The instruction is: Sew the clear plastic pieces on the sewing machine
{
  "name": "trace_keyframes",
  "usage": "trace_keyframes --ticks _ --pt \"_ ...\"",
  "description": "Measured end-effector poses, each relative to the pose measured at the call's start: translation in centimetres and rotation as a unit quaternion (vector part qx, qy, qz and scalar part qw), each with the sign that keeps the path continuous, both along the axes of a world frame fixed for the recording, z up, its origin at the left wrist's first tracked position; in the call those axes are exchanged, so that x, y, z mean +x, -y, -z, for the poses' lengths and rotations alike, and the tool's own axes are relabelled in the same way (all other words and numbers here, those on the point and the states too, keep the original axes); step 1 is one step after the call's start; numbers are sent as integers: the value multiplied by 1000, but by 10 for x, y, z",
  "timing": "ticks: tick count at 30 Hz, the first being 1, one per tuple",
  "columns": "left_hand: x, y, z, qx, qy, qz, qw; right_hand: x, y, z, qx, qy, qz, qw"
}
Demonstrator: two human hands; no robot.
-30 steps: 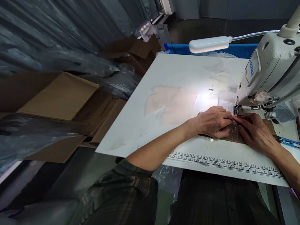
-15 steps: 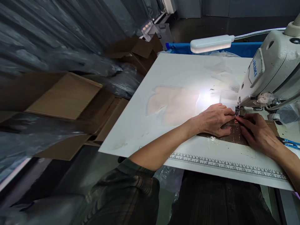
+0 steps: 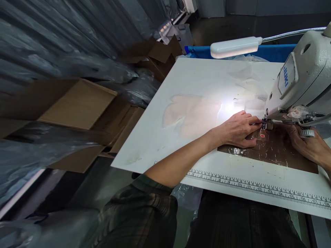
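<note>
The presser foot (image 3: 267, 124) of a white sewing machine (image 3: 302, 69) stands over a small sheer piece, whose kind I cannot make out. My left hand (image 3: 240, 131) lies palm down just left of the foot, fingers stretched toward it and thumb apart. Below the foot shows a small red arrow mark (image 3: 262, 135) on a brown, shiny, taped sheet (image 3: 279, 155). My right hand (image 3: 306, 144) reaches in under the machine head, right of the foot. Its fingertips are hidden behind the knurled knob (image 3: 307, 133) and head, so its grip does not show.
A pale pink, mitten-like shape (image 3: 191, 113) lies on the white table (image 3: 144, 137). A printed ruler (image 3: 240, 184) runs along the front edge. A lamp (image 3: 235, 47) on a flexible neck hangs above the back. Open cardboard boxes (image 3: 77, 103) and plastic sheeting stand at left.
My right hand has moved right and away from the foot, in under the machine head, uncovering more of the brown sheet. My left hand stays nearly in place. The view has shifted slightly.
</note>
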State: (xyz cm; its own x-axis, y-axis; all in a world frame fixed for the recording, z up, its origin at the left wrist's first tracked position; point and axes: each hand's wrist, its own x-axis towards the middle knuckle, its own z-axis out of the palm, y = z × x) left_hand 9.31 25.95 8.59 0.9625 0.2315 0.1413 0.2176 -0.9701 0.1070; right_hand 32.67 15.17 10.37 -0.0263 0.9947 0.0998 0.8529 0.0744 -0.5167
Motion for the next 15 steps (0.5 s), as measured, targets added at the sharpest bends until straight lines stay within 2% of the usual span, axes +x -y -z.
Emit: trace_keyframes --ticks 4,8,15 --pt "0 0 1 -12 -7 -9 1000 -4 4 4 -52 -42 25 997" --pt "0 1 7 -10 9 -18 1000 -9 11 3 -131 -44 80 987" --pt "1 0 19 -2 88 -36 995 -7 12 10 -82 10 72 994"
